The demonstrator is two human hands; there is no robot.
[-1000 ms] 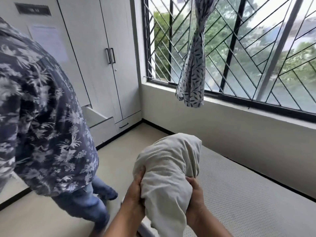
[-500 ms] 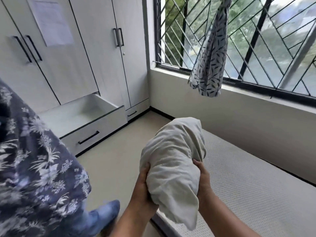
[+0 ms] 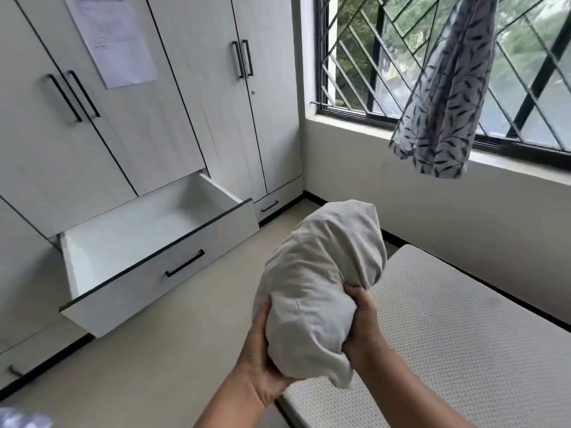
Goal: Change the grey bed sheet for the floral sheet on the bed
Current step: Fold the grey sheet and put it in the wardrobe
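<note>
The person is holding the grey sheet point(image 3: 321, 288) wadded into a tight bundle, raised above the near corner of the bed point(image 3: 457, 341), whose bare white mattress is showing with no cover on it. The left hand point(image 3: 262, 359) is cupping the bundle from below and from the left, its grip curling round the lower folds. The right hand point(image 3: 363, 322) is pressing in from the other side, fingers point(image 3: 353, 291) digging into the cloth, so both grips are pinching the sheet and neither is spread. A drawer point(image 3: 160, 274) is standing pulled out at the foot of the wardrobe point(image 3: 191, 118), across a strip of floor point(image 3: 160, 366), and it is looking like the likely place for the bundle, though that is only a judgement. The floral sheet is not showing anywhere that can be told. The risk is lying in the looseness of the wad: a tail of cloth is hanging below the right wrist, and if either grip is easing off during a carry, the folds could be spilling open and trailing onto the floor. The drawer's front is jutting low into the walking path, so a step taken while watching the bundle could be catching on it. Stuffed in unevenly, the sheet could be bulging over the rim and blocking the drawer from closing.
</note>
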